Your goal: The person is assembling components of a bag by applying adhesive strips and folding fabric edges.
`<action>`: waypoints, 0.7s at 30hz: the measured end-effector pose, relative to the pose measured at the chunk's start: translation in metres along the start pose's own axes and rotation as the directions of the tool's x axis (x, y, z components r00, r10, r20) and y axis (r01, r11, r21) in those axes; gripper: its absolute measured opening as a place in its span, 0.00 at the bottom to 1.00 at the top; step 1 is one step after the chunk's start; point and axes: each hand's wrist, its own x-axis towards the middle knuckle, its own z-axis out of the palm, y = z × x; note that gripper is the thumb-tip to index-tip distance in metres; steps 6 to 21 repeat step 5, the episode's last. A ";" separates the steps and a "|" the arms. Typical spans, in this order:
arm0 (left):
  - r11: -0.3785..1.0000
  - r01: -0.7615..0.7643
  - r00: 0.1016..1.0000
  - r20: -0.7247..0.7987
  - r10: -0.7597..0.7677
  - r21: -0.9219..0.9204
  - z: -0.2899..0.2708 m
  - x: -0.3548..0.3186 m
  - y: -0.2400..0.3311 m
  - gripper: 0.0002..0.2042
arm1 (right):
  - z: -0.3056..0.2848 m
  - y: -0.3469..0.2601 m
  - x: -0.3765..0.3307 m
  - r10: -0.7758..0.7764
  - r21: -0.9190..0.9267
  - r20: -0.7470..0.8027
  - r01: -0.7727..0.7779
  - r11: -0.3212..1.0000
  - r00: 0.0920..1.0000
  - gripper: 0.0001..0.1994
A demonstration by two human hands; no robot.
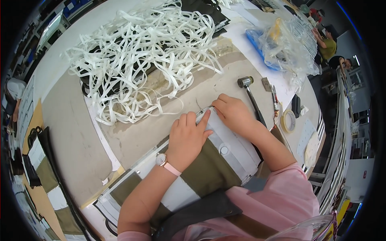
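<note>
A flat fabric bag with olive and whitish panels and dark edging lies slantwise on the table before me. A round pale snap button shows on its right-hand whitish panel. My left hand, a pink-strapped watch at its wrist, lies on the bag with fingers stretched and the index finger reaching to the far corner. At that same corner, my right hand pinches the bag's edge between thumb and curled fingers. A thin dark thread stands out beside the pinch. The exact bit of edge between the right fingertips is hidden.
A tangled heap of white ribbon covers the far table. To the right lie a hammer, a thin red-handled tool, a tape roll and clear plastic bags. Another striped bag lies left. People work beyond, at right.
</note>
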 end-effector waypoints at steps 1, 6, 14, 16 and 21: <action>1.000 -0.002 1.000 -0.001 0.002 0.003 0.000 0.000 0.000 0.29 | 0.000 0.002 0.001 -0.058 -0.022 0.034 0.059 0.998 0.998 0.07; 1.000 0.016 1.000 0.010 -0.016 0.002 0.000 -0.001 0.000 0.28 | 0.000 0.006 0.004 -0.121 -0.050 0.086 0.126 0.991 0.989 0.07; 1.000 0.016 1.000 0.010 -0.016 0.002 0.000 -0.001 0.000 0.28 | 0.000 0.006 0.004 -0.121 -0.050 0.086 0.126 0.991 0.989 0.07; 1.000 0.016 1.000 0.010 -0.016 0.002 0.000 -0.001 0.000 0.28 | 0.000 0.006 0.004 -0.121 -0.050 0.086 0.126 0.991 0.989 0.07; 1.000 0.016 1.000 0.010 -0.016 0.002 0.000 -0.001 0.000 0.28 | 0.000 0.006 0.004 -0.121 -0.050 0.086 0.126 0.991 0.989 0.07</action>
